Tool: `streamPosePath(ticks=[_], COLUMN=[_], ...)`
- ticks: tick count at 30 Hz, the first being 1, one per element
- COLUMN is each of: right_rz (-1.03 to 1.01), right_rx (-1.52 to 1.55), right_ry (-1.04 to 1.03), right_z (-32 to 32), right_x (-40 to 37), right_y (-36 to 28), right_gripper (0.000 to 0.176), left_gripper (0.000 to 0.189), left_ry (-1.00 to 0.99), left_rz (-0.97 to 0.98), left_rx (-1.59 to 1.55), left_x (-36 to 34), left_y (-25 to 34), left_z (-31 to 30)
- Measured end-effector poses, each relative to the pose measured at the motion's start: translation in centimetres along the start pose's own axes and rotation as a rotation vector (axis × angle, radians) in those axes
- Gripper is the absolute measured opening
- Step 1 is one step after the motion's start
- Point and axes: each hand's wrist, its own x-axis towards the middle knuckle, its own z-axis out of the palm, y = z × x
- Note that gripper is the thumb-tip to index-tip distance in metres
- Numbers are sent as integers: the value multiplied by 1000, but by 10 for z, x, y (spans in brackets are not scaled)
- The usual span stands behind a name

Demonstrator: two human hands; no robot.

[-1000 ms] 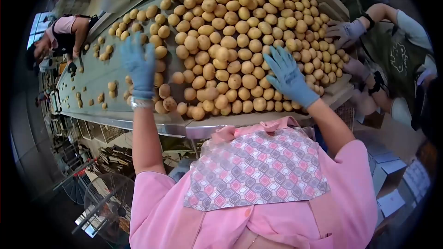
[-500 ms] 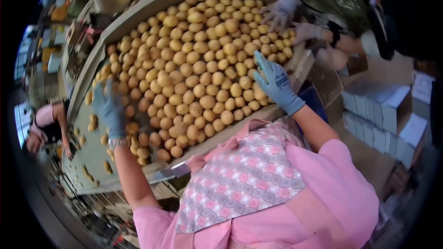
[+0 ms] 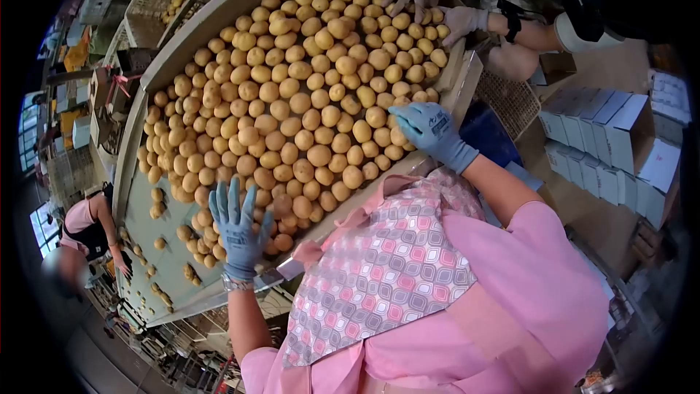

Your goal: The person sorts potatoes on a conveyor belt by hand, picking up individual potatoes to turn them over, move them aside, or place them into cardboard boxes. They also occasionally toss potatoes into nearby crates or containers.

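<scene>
Many round, yellow-brown pieces of produce (image 3: 277,113), like small potatoes or fruits, cover a rimmed sorting table (image 3: 138,211). My left hand (image 3: 242,237), in a blue-grey glove, is open with fingers spread over the near-left edge of the pile. It grips nothing that I can see. My right hand (image 3: 430,131), gloved alike, lies at the near-right edge of the pile. Its fingers are stretched and slightly curved against a few pieces, and its palm side is hidden.
A co-worker's gloved hands (image 3: 426,0) touch the pile's far right corner. Another person (image 3: 91,226) leans over the left end. White boxes (image 3: 598,131) stand at the right, near a woven basket (image 3: 510,98). A crate (image 3: 157,4) stands beyond the far rim (image 3: 175,44).
My left hand has moved right and nearer to me, and pieces at the pile's left have shifted. My right hand has lowered its raised fingers onto the near-right edge. The view has shifted too.
</scene>
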Motion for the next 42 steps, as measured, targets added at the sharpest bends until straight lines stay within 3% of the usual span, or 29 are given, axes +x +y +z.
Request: streamPosePath(ticks=[1,4,5,10,11,13,17,20,23,24,27,29,30,31,32,34,36,38,41,42], right_rz=[-39,17,38,25,21,-9,-90,-63,-93,-77,-120,-66,-84,-104,-90,-39,-16,-18,-37,-29], right_rx=[-9,3,0,113,132,152,126,110,70,107,113,167,140,117,136,165,177,166,181,180], right_ry=[26,-6,-23,101,126,147,100,60,112,118,131,92,94,91,76,53,48,16,26,15], right_z=[0,-2,-3,-9,-15,-17,-17,-24,-21,-21,-12,-17,-16,-14,-13,-13,-14,-14,-11,-12], right_x=[3,7,7,6,8,7,2,6,9,8,4,5,5,7,8,9,11,11,13,13], right_y=[3,-1,-2,-4,-7,-10,-11,-13,-14,-14,-4,-11,-10,-9,-10,-12,-15,-15,-11,-11], right_gripper=[27,24,24,24,24,24,23,22,22,22,22,23,24,24,25,25,25,26,26,27], left_gripper=[60,53,52,52,52,52,60,66,66,65,62,55,51,50,53,56,63,61,57,55], left_ry=[-66,36,158,431,429,427,207,9,103,151,282,-60,-14,183,367,529,398,198,271,312], left_rz=[-50,-128,-237,-684,-643,-570,-239,-122,-272,-178,-547,-959,-1192,-1008,-696,-486,-385,-196,-223,-451], left_rx=[-10,30,-130,128,45,-110,20,66,-132,-66,23,335,397,-7,209,187,11,122,327,198], left_x=[-7,-46,-57,-96,-94,-47,-2,-3,-31,-41,-111,-161,-139,-92,-104,-32,27,42,27,22], left_y=[-14,-96,-112,-189,-184,-107,-16,-26,-87,-118,-238,-301,-271,-214,-247,-166,-93,-92,-170,-189], left_z=[1,18,21,28,29,-2,-8,5,8,9,39,41,29,-15,18,16,2,17,43,38])
